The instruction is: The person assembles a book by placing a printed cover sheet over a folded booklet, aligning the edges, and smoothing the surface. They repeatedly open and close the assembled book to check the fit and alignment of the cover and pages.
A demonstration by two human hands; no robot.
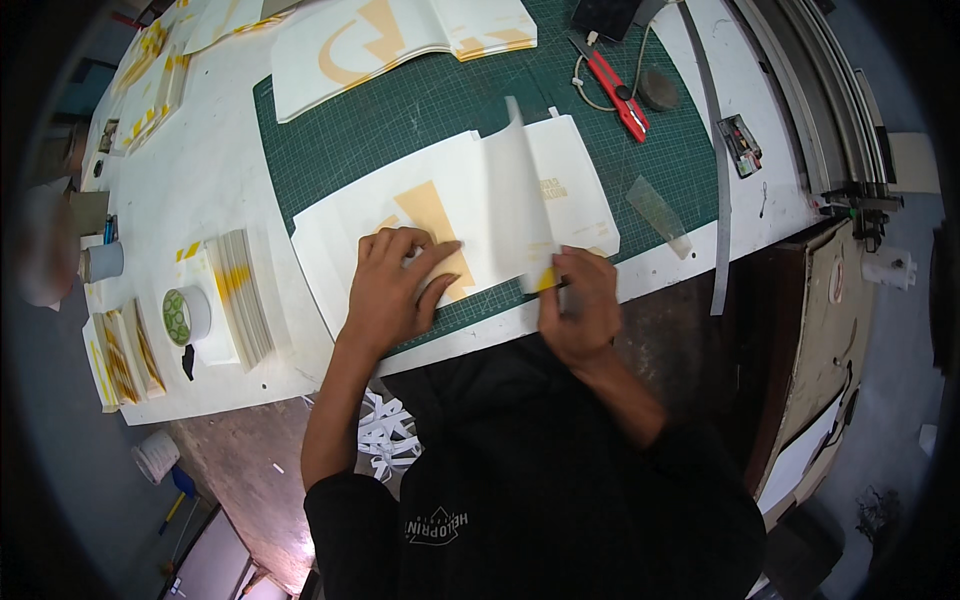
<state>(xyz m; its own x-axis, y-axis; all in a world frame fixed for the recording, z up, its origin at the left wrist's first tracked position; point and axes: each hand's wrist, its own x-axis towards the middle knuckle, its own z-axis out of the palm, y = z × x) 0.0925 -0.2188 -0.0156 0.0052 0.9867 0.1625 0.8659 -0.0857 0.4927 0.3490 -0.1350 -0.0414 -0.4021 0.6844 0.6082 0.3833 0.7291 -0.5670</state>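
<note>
A white sheet with orange print (330, 225) lies on the green cutting mat (285, 165), close to the table's front edge. On its orange band rests my left hand (392, 285), fingers bent and thumb apart, holding nothing. My right hand (585, 305) pinches the lower corner of a second white sheet (517, 190), whose corner is yellow. This sheet stands curled up from the mat and is blurred by motion. Beneath and to its right shows more printed white paper (580, 180).
Folded printed sheets (400, 45) lie at the mat's far side. A red utility knife (617, 95), a clear plastic strip (657, 212) and a long metal ruler (715, 130) are at right. To the left stand a paper stack (240, 295) and a tape roll (187, 315).
</note>
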